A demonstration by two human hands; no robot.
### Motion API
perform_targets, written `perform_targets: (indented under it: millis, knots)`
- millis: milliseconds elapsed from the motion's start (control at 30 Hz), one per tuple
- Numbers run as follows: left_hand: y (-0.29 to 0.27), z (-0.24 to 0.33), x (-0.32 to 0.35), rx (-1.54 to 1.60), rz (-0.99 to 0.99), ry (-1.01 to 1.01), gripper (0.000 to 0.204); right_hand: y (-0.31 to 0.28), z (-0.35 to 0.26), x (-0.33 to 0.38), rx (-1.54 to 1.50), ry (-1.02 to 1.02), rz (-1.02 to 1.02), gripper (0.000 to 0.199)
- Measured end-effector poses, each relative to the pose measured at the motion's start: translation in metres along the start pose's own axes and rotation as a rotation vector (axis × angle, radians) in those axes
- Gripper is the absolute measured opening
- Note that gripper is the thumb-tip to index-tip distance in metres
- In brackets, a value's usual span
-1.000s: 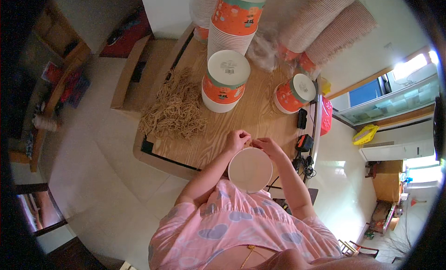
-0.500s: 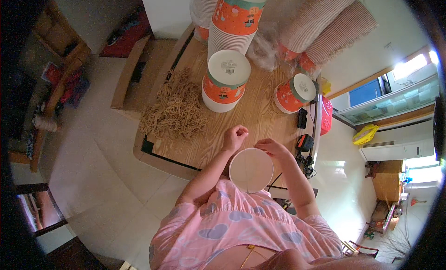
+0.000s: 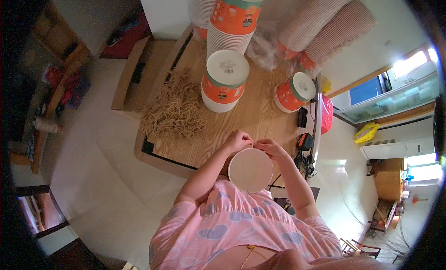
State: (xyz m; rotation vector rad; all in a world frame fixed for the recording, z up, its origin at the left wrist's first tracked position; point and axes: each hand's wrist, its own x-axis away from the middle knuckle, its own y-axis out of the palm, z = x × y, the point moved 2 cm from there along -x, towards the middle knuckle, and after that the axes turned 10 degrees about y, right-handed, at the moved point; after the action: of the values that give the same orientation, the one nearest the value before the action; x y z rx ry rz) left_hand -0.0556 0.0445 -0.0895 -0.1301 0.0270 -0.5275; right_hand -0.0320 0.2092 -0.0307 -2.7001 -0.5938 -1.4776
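Observation:
A white paper bucket (image 3: 251,170) rests against my body at the table's near edge, its round mouth facing up. My right hand (image 3: 272,148) is closed at the bucket's far rim, fingers pinching there. Beside it, the fingers of my left hand (image 3: 239,141) are pressed together in a pinch at the same rim, fingertips nearly meeting the right ones. Whatever the left fingers hold is too small to make out. To the left on the table lies a tangled pile of brown cords (image 3: 179,109). Past my hands stands an upside-down orange and white paper bucket (image 3: 224,88).
Behind it rises a tall stack of nested buckets (image 3: 230,40). A smaller orange bucket (image 3: 289,95) stands at the right edge, near a black and orange device (image 3: 304,142) with cables. Plastic-wrapped bucket stacks (image 3: 320,23) lie at the back. An open cardboard box (image 3: 127,95) adjoins the table's left side.
My left hand has moved right and slightly nearer, up to the bucket's rim beside my right hand. The right hand and the bucket have barely moved.

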Motion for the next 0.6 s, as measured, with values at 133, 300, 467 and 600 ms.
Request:
perform_targets:
  millis: [133, 300, 467, 600]
  knots:
    - [-0.003, 0.012, 0.003, -0.093, 0.159, 0.006, 0.006, 0.000, -0.007, 0.005, 0.123, 0.028, 0.045, 0.015]
    - [0.002, 0.006, 0.002, -0.078, 0.183, 0.048, 0.008, -0.023, 0.007, -0.012, 0.249, 0.000, -0.076, 0.018]
    - [-0.008, 0.002, 0.009, -0.080, 0.114, -0.058, 0.012, 0.000, -0.010, 0.014, 0.254, -0.140, 0.081, 0.017]
    - [-0.015, 0.002, 0.013, 0.209, 0.018, -0.131, 0.015, 0.013, -0.014, 0.034, 0.542, -0.459, 0.266, 0.013]
